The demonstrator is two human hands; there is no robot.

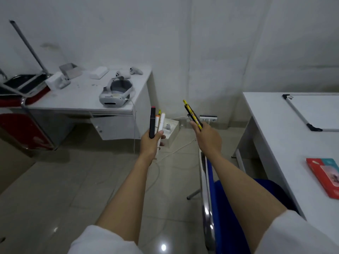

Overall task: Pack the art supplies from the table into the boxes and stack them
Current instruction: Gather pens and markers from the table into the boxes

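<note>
**Both hands held pens and pencils above the floor**

The left hand (151, 142) had its fingers curled round a bundle of markers (156, 125), the thumb pressed across a black marker with a red cap (152, 123) and white-barrelled ones beside it, all pointing up. The right hand (208, 136) gripped a tight bunch of yellow-and-black pencils (192, 115), tilted up and to the left; its fingers were wrapped round them, seen from the back. Both arms reached forward over the grey tiled floor (55, 189), between two white tables. On the right-hand white table (271, 143) lay a red flat box (324, 176) and a framed whiteboard (315, 110). The left white desk (77, 101) carried a white headset (115, 92) and controllers (128, 72). A blue chair (227, 208) stood under the right forearm.
</note>
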